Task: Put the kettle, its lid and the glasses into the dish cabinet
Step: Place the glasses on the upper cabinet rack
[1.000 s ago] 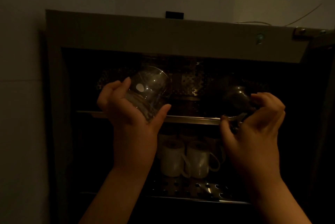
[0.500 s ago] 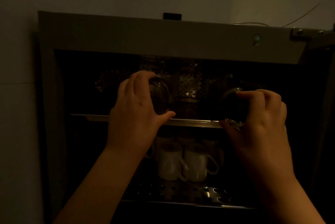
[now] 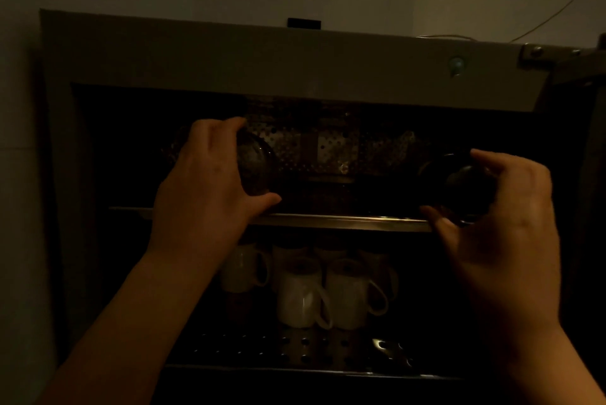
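- Head view faces the open dish cabinet (image 3: 210,54), a pale metal box that fills most of the frame in very dim light.
- At left of centre, the left hand (image 3: 210,188) grips a clear glass (image 3: 259,168), fingers curled over its top and thumb hooked beneath it, just above the upper shelf's front rail (image 3: 341,221).
- At right, the right hand (image 3: 505,208) holds a second glass (image 3: 459,181), fingers bent over the top and thumb under its lower edge; the glass is dark and its outline is hard to trace.
- Both glasses sit at the level of the upper compartment, well apart, with a perforated back panel (image 3: 328,149) visible between them.
- Whether either glass touches the shelf cannot be told.
- Below the rail, in the lower middle of the frame, a cluster of white mugs (image 3: 328,293) stands on a perforated lower tray (image 3: 295,349), handles turned right.
- Both forearms cross in front of the lower compartment and hide its left and right parts.
- A thin wire (image 3: 541,21) arcs along the wall at the upper right, above the cabinet top.
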